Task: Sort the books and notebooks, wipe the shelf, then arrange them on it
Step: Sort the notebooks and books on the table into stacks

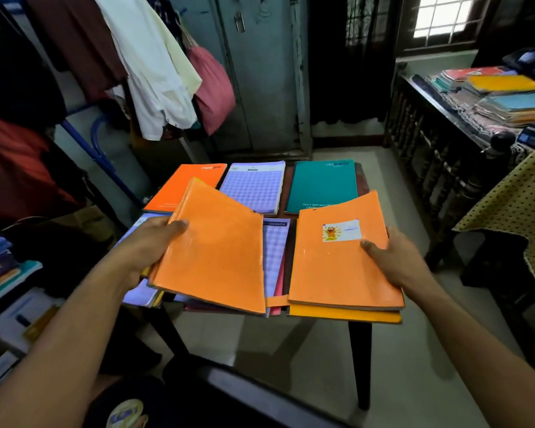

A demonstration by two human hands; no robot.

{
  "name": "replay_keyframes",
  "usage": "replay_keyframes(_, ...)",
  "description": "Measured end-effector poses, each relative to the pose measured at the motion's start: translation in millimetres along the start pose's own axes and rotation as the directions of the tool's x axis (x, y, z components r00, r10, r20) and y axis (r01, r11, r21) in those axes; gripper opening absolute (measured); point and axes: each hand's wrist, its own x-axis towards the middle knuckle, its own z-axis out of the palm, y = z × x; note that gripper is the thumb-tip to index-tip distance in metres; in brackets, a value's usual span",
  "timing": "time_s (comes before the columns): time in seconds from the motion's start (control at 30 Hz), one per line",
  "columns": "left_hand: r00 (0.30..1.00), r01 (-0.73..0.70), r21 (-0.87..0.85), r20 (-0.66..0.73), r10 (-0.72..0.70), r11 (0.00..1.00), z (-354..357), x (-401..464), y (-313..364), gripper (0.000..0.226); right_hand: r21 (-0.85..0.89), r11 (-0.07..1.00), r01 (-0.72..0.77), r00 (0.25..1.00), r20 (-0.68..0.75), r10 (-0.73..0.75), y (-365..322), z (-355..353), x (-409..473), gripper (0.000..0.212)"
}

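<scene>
Left hand (149,242) grips plain orange notebook (210,254); right hand (393,261) grips labelled orange notebook (337,267), both above table (360,180).

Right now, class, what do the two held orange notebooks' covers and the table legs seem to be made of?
Left notebook: paper pages under a glossy, likely plastic cover; it shows sheen and wrinkles. Right notebook: the same shiny orange cover, with a paper sticker. Table legs: dark and smooth, perhaps painted wood or metal; unclear.
</scene>
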Motion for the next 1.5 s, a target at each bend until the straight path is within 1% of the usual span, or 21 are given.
replay_keyframes(0.13,0.999,-0.031,-0.067,-0.020,0.029,0.997,-1.9,-4.3,-3.6,0.027,-0.091,0.995,-0.029,0.999,0.034,0.032,0.2,3.5,2.1,0.058)
replay_keyframes(0.2,0.998,-0.063,-0.131,-0.029,0.060,0.989,3.6,-6.9,-4.7,0.028,-0.287,0.958,-0.025,0.998,0.044,0.040,2.4,0.2,3.7,0.065)
replay_keyframes(0.27,0.997,-0.077,-0.238,-0.023,0.073,0.968,11.0,-8.3,-5.4,0.033,-0.483,0.875,-0.028,0.999,-0.038,0.011,0.1,-6.1,3.5,0.075)
replay_keyframes(0.3,0.997,-0.073,-0.294,-0.012,0.072,0.953,16.9,-9.4,-4.4,0.034,-0.481,0.877,-0.004,0.994,-0.099,-0.050,-5.0,-7.2,2.9,0.079)
replay_keyframes(0.37,0.998,-0.051,-0.407,0.023,0.066,0.912,31.6,-13.2,-0.2,0.034,-0.282,0.951,0.127,0.984,-0.083,-0.156,-25.2,-4.3,-1.1,0.080)
replay_keyframes(0.4,0.998,-0.034,-0.453,0.038,0.058,0.891,40.4,-15.0,2.6,0.034,-0.087,0.983,0.159,0.987,0.026,-0.158,-42.0,0.7,-4.5,0.080)
replay_keyframes(0.47,0.997,0.014,-0.507,0.072,0.026,0.862,56.5,-17.3,3.6,0.041,0.251,0.966,0.061,0.936,0.321,-0.142,-71.5,20.6,-11.6,0.072)
replay_keyframes(0.5,0.996,0.039,-0.516,0.090,0.009,0.856,63.1,-17.1,3.2,0.045,0.343,0.939,0.009,0.915,0.376,-0.146,-81.0,30.3,-12.6,0.066)
replay_keyframes(0.63,0.993,0.105,-0.580,0.105,-0.053,0.808,70.6,-16.2,-7.7,0.043,0.535,0.842,-0.075,0.946,0.305,-0.109,-85.7,43.0,3.2,0.048)
replay_keyframes(0.7,0.997,0.074,-0.574,0.062,-0.047,0.815,67.3,-10.8,-14.2,0.037,0.544,0.835,-0.086,0.938,0.326,-0.116,-82.8,39.4,14.7,0.044)
replay_keyframes(0.77,0.999,0.029,-0.517,-0.005,-0.037,0.856,67.4,-5.3,-18.6,0.032,0.481,0.874,-0.068,0.948,0.306,-0.094,-79.8,35.2,30.3,0.041)
replay_keyframes(0.83,0.997,0.006,-0.467,-0.070,-0.044,0.884,69.6,0.3,-21.6,0.027,0.431,0.902,-0.031,0.975,0.213,-0.068,-75.1,26.3,56.6,0.039)
replay_keyframes(0.97,0.993,0.008,-0.419,-0.104,-0.057,0.908,65.8,4.1,-31.0,0.024,0.498,0.866,-0.041,0.998,0.054,0.016,-62.3,1.0,130.5,0.042)
replay_keyframes(1.07,0.991,0.005,-0.433,-0.120,-0.063,0.901,56.6,6.2,-35.4,0.025,0.421,0.906,-0.027,0.997,-0.051,0.053,-56.8,-1.4,175.7,0.047)
replay_keyframes(1.13,0.991,-0.021,-0.439,-0.131,-0.041,0.898,49.5,7.7,-34.8,0.025,0.227,0.974,-0.023,0.993,-0.104,0.047,-50.6,6.6,198.0,0.048)
replay_keyframes(1.2,0.990,-0.038,-0.454,-0.138,-0.028,0.890,43.2,9.3,-34.0,0.025,-0.038,0.999,-0.024,0.996,-0.087,0.021,-43.2,15.1,208.0,0.049)
replay_keyframes(1.3,0.988,-0.047,-0.509,-0.149,-0.035,0.860,36.8,12.2,-31.7,0.024,-0.350,0.937,0.005,0.993,-0.109,-0.046,-33.9,21.5,205.0,0.062)
replay_keyframes(1.37,0.989,-0.051,-0.533,-0.146,-0.033,0.845,37.0,13.2,-29.4,0.024,-0.482,0.876,0.006,0.986,-0.141,-0.084,-36.6,21.3,196.0,0.069)
replay_keyframes(1.43,0.990,-0.052,-0.556,-0.138,-0.030,0.830,39.9,13.3,-28.1,0.025,-0.456,0.888,0.057,0.976,-0.162,-0.146,-54.4,26.3,176.3,0.073)
replay_keyframes(1.47,0.990,-0.054,-0.567,-0.136,-0.028,0.822,41.4,12.9,-26.5,0.025,-0.306,0.944,0.121,0.982,-0.104,-0.160,-69.2,31.8,160.5,0.073)
replay_keyframes(1.5,0.991,-0.059,-0.576,-0.131,-0.021,0.815,43.2,12.6,-24.0,0.026,-0.101,0.980,0.170,0.985,0.020,-0.169,-85.2,39.9,140.0,0.071)
